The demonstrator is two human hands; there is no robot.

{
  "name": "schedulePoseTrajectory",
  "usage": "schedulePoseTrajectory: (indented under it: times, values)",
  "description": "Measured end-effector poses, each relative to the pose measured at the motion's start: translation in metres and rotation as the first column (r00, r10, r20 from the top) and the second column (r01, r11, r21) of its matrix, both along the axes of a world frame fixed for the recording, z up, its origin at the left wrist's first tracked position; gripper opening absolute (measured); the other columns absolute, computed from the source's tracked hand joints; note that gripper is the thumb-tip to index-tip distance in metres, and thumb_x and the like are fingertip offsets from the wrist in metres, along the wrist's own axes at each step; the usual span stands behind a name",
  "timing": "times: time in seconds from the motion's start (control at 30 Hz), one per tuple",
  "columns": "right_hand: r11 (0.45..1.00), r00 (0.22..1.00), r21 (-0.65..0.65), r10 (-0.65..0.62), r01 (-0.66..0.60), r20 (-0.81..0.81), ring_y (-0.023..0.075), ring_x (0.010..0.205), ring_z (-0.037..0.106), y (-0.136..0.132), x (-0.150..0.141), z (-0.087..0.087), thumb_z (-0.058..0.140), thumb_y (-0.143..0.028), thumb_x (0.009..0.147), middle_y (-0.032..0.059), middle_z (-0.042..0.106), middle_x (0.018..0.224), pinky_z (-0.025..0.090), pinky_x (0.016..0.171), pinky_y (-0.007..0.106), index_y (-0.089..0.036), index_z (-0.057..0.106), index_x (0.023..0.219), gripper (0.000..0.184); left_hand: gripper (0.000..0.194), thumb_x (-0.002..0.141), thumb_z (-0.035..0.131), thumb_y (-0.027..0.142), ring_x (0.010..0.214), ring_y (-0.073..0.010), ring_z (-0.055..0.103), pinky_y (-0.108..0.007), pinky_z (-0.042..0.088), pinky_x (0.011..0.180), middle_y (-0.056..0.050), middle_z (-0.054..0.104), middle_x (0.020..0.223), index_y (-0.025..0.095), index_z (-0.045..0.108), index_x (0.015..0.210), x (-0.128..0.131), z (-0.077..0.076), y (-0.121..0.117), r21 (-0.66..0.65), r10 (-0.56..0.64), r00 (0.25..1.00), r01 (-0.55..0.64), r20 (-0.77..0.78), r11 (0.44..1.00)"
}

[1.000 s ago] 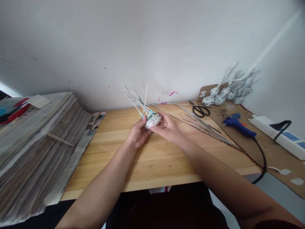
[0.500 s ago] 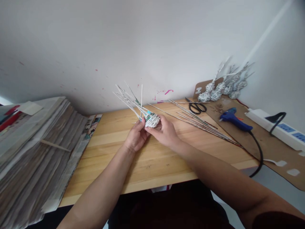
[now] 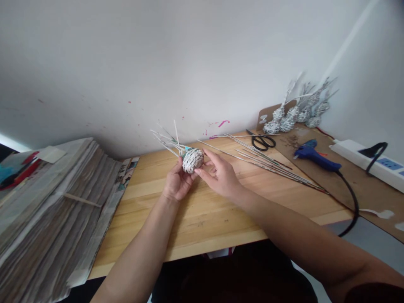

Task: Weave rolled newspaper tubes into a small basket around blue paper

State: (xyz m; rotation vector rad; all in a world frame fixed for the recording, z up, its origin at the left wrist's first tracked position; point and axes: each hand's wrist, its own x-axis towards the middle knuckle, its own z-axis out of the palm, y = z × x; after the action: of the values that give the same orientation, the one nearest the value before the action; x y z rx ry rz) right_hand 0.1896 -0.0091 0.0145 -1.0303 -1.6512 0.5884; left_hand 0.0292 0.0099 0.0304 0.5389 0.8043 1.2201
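I see the woven paper ball (image 3: pixel 193 161) at mid-frame, cradled by the left hand (image 3: pixel 178 182) and lightly gripped by the right hand (image 3: pixel 220 176); likely light and springy, best held by its body, sparing the bendable sticks (image 3: pixel 176 134).

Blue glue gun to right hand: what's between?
Head view, from the right hand: thin sticks on the wooden tabletop, then the edge of the brown board under the glue gun.
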Motion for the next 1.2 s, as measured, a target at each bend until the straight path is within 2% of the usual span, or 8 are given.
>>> schedulePoseTrajectory:
  times: [0.13,0.33,0.57,0.8,0.93,1.03,1.13,1.2]
  values:
    - [1.0,0.994,0.013,-0.025,0.024,0.102,0.031,0.129,0.063,-0.002,0.001,0.001,0.075,-0.041,0.086,0.0136,0.064,0.143,0.053,0.108,0.048,-0.023,0.048,0.152,0.074,0.029,0.102,0.05,0.03,0.089,-0.0185,0.074,-0.031,0.063,0.084,-0.012,0.077,0.107,0.012,0.071,0.108,0.005,-0.006,-0.001,-0.023,-0.009,1.0,0.009,-0.012,1.0]
    - [0.998,0.99,-0.05,-0.041,0.048,0.136,0.0306,0.127,0.065,-0.002,-0.002,-0.002,0.074,-0.039,0.086,0.0145,0.067,0.138,0.053,0.107,0.046,-0.021,0.048,0.151,0.073,0.02,0.092,0.069,0.031,0.083,-0.0139,0.072,-0.025,0.062,0.081,-0.007,0.077,0.105,0.016,0.071,0.104,0.009,-0.018,-0.003,0.109,-0.022,0.998,0.028,-0.052,0.994]
    - [0.99,0.984,-0.132,-0.019,0.043,0.178,0.0325,0.122,0.067,0.002,0.0,-0.008,0.075,-0.036,0.085,0.0176,0.067,0.136,0.054,0.102,0.047,-0.017,0.046,0.148,0.072,0.049,0.067,0.093,0.031,0.084,-0.0139,0.072,-0.023,0.06,0.073,-0.002,0.076,0.1,0.019,0.066,0.105,0.008,-0.021,-0.001,0.192,0.07,0.989,-0.044,-0.128,0.98]
    - [0.992,0.959,-0.104,0.1,-0.074,0.265,0.03,0.123,0.066,0.011,0.013,-0.001,0.076,-0.036,0.086,0.0167,0.069,0.135,0.051,0.105,0.046,-0.016,0.048,0.148,0.071,0.062,0.056,0.097,0.04,0.079,-0.0163,0.071,-0.026,0.058,0.064,-0.003,0.074,0.099,0.019,0.063,0.104,0.003,-0.017,0.003,0.206,0.104,0.967,-0.055,-0.234,0.977]
    - [0.993,0.895,-0.089,-0.028,0.075,0.445,0.0306,0.118,0.069,0.023,0.037,0.014,0.072,-0.036,0.09,0.0138,0.074,0.126,0.051,0.103,0.045,-0.018,0.07,0.126,0.04,0.063,0.055,0.098,0.04,0.08,-0.0166,0.071,-0.027,0.058,0.066,-0.004,0.074,0.099,0.019,0.063,0.103,0.0,-0.018,0.005,0.213,0.151,0.948,-0.091,-0.282,0.973]
    - [0.961,0.852,-0.113,-0.165,0.252,0.497,0.0263,0.109,0.073,0.035,0.07,0.024,0.066,-0.028,0.093,0.0114,0.078,0.117,0.053,0.096,0.038,-0.019,0.076,0.116,0.026,0.062,0.055,0.097,0.039,0.079,-0.0158,0.07,-0.024,0.056,0.061,-0.004,0.074,0.1,0.018,0.062,0.102,-0.002,-0.02,0.007,0.216,0.182,0.934,-0.118,-0.306,0.969]
    - [0.882,0.755,-0.081,-0.347,0.465,0.557,0.0235,0.098,0.074,0.043,0.103,0.034,0.059,-0.026,0.095,0.0091,0.081,0.104,0.053,0.088,0.033,-0.019,0.079,0.104,0.023,0.063,0.053,0.098,0.039,0.076,-0.0151,0.069,-0.023,0.054,0.058,-0.003,0.073,0.097,0.019,0.062,0.101,-0.003,-0.02,0.008,0.207,0.202,0.931,-0.143,-0.303,0.968]
    - [0.812,0.669,-0.103,-0.393,0.574,0.631,0.024,0.093,0.074,0.044,0.118,0.039,0.058,-0.028,0.094,0.0089,0.081,0.095,0.052,0.084,0.032,-0.02,0.08,0.095,0.023,0.063,0.052,0.098,0.039,0.074,-0.0151,0.069,-0.023,0.053,0.057,-0.002,0.073,0.096,0.019,0.062,0.1,-0.002,-0.018,0.007,0.195,0.206,0.933,-0.152,-0.296,0.969]
